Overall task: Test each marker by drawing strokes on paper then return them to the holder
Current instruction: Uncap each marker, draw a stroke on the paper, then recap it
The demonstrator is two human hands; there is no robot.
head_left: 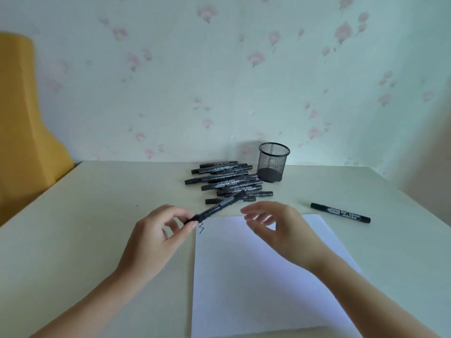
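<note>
Above the paper's (256, 272) far-left corner, the left hand (151, 237) pinches one black marker (216, 211) by its end; the right hand (271, 225) hovers loosely spread, holding nothing. That light end-pinch could let the marker tip into the pile (227, 181) beside the empty mesh holder (272, 163).

A pale cream table (97, 215) fills the near part of the room and runs back until its far edge meets the wall. The tabletop is smooth and matte, its left edge slanting away toward the far left corner. The wall (219, 81) behind it is papered in a very light greenish white, scattered with faded pink flower sprigs. At the far left, beside the table's edge, stands a mustard-yellow piece of furniture (22, 123) with a rounded top, its exact kind hard to tell. The light is soft and even, cool in tone, with only faint shadows on the tabletop.
</note>
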